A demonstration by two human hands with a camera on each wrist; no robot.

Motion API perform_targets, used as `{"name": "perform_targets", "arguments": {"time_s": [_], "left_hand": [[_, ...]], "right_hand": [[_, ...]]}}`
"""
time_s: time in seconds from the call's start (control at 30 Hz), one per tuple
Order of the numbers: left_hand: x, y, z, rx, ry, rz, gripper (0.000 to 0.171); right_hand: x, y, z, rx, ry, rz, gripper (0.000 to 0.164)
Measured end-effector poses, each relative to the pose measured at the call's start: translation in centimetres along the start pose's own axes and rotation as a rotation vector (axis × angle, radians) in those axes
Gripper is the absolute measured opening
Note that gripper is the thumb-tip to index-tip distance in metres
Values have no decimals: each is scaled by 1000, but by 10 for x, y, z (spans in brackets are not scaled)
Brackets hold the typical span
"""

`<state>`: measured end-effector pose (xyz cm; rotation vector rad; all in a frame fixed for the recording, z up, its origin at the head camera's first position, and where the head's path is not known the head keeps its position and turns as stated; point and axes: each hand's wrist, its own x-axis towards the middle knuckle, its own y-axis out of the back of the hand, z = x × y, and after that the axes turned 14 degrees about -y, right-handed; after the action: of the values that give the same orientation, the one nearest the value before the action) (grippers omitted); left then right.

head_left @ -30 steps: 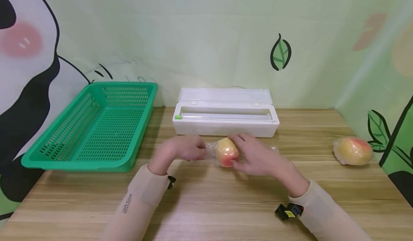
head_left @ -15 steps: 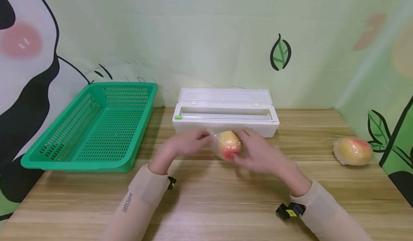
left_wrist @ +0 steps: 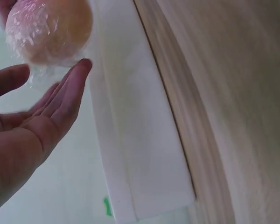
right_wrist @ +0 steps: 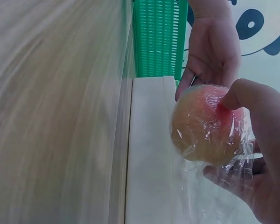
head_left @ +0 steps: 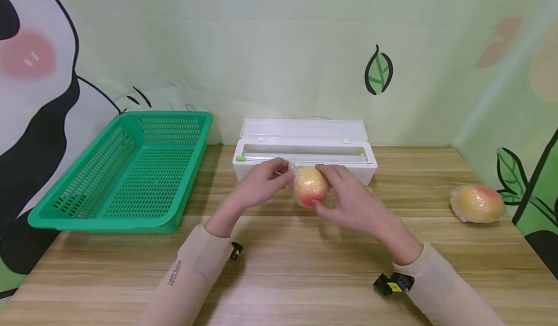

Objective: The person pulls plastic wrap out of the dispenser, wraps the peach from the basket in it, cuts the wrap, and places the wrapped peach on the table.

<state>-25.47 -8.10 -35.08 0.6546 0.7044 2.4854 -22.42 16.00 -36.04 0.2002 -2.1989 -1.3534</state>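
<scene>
A yellow-and-red fruit [head_left: 310, 186], like a mango or peach, is wrapped in clear cling film and held up in front of the white box. My right hand [head_left: 350, 200] grips it from the right, thumb at its red end and fingers on the far side. Loose film [right_wrist: 210, 191] hangs from the fruit in the right wrist view. On the fruit's left, my left hand [head_left: 263, 183] has its fingertips right at the film. In the left wrist view the left hand's thumb and fingers [left_wrist: 77, 81] stand apart, fingers fairly straight, beside the wrapped fruit [left_wrist: 51, 30].
Behind the hands stands a white cling film box [head_left: 305, 157] with its lid raised, a roll inside and a green slider [head_left: 240, 158] on its edge. To the left is a green plastic basket [head_left: 174, 222]. Another wrapped fruit [head_left: 477, 204] lies on the wooden table [head_left: 322, 272] at right.
Both hands have moved away from the person, toward the box, and the wrapped fruit has come up with the right hand. The left hand's fingers have spread from a curled grip at the film.
</scene>
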Motion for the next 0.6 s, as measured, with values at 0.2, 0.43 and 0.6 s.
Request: {"name": "perform_targets", "arguments": {"time_s": [0.2,0.43,0.6], "left_hand": [[2,-6,0,-141,1,95,35],[4,-9,1,-178,-56,72,27],[4,-10,2,-147,-43,85,26]], "right_hand": [[1,1,0,33,39,62,66],[2,2,1,78,71,101,66],[1,2,-2,92,71,100,67]]}}
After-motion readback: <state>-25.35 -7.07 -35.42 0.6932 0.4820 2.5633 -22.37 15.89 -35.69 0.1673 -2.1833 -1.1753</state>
